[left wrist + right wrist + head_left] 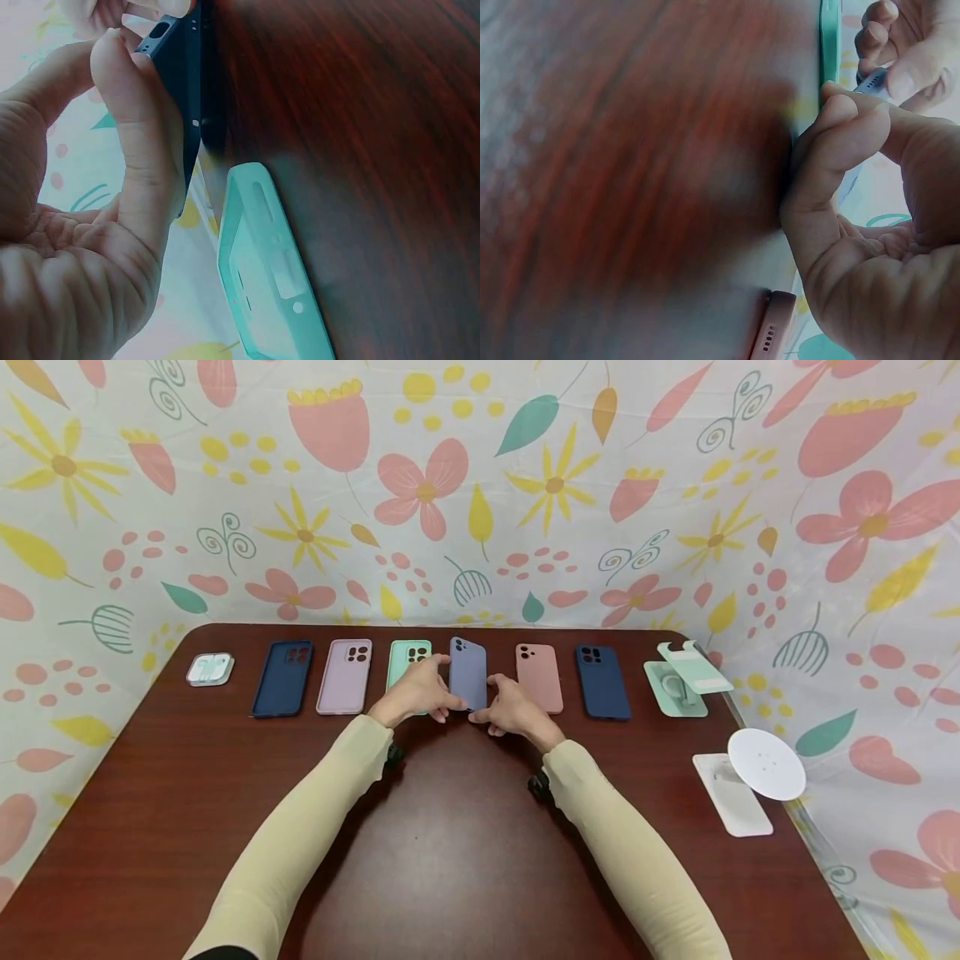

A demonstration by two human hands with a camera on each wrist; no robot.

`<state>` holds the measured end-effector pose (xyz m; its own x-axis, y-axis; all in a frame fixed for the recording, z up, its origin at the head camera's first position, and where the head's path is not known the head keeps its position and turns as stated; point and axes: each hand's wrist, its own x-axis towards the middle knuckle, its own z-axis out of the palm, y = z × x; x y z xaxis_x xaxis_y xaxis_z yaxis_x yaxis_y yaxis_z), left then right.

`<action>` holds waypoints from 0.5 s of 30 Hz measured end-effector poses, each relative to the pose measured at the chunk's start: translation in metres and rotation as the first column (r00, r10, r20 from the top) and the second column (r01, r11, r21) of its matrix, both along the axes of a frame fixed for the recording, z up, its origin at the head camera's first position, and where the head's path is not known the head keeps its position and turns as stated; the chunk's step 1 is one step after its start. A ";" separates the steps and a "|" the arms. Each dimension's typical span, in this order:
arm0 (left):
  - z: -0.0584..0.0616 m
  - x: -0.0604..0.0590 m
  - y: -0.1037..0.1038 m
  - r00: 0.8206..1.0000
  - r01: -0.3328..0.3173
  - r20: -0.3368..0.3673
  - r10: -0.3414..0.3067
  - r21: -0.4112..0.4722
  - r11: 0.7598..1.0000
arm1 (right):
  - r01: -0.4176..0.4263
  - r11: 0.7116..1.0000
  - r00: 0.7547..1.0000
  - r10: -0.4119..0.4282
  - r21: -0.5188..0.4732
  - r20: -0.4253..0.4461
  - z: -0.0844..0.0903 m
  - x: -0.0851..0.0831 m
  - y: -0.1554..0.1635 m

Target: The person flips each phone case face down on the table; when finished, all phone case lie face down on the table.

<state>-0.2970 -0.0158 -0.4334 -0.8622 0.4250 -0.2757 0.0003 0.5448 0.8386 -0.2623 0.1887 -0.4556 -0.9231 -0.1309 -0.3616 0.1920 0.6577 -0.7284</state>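
Status: a row of phone cases lies along the far edge of the table [450,827]. One slot is in hand. The blue-grey case [468,672] is tilted up off the table, its near end pinched between both hands, so it is not yet lying flat with the others.

Left hand [417,692]: thumb and fingers curled onto the case's left edge. Right hand [514,708]: fingers curled onto its right edge.

Just beyond the left fingers lies the mint case [407,662], touching or nearly so. Further left are the lilac case [344,677], a navy case [282,678] and an earbud box [210,668]. Just past the right fingers lies the pink case [539,677], then a dark blue case [602,682]. Well to the right stand a mint stand [678,681] and a white stand [753,777].

Clearance: the neighbouring cases lie close on both sides, leaving a tight gap.
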 end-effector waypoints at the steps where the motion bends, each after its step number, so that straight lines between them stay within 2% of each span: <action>1: 0.000 0.000 0.001 1.000 0.001 0.004 -0.001 -0.003 1.000 | 0.002 1.000 1.000 -0.002 -0.002 0.003 0.000 0.000 0.000; 15: -0.005 0.004 0.016 1.000 0.003 -0.023 -0.005 -0.083 0.997 | 0.041 0.998 0.999 -0.040 -0.038 0.018 0.002 0.002 0.001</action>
